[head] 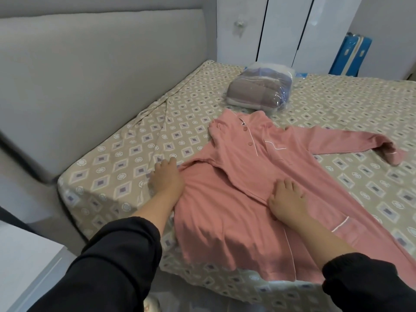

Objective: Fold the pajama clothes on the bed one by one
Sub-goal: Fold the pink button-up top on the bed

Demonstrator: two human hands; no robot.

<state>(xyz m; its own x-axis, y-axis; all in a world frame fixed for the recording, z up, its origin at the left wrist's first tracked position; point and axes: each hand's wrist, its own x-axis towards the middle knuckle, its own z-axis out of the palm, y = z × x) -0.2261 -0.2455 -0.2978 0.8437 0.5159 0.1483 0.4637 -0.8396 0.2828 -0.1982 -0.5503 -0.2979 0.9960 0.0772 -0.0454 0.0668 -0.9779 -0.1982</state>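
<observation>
Neither grip holds anything. The right hand (287, 200) lies flat, fingers spread, at centre frame on the pink pajama top (225, 221). The left hand (166, 179) presses flat at its left edge. One sleeve (337, 143) stretches right across the bed (112, 158).

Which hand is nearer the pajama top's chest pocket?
Right. The right hand rests on the pajama top below its chest pocket; the left hand lies at the top's left edge.

No text, label, brand or number can be read anywhere.
</observation>
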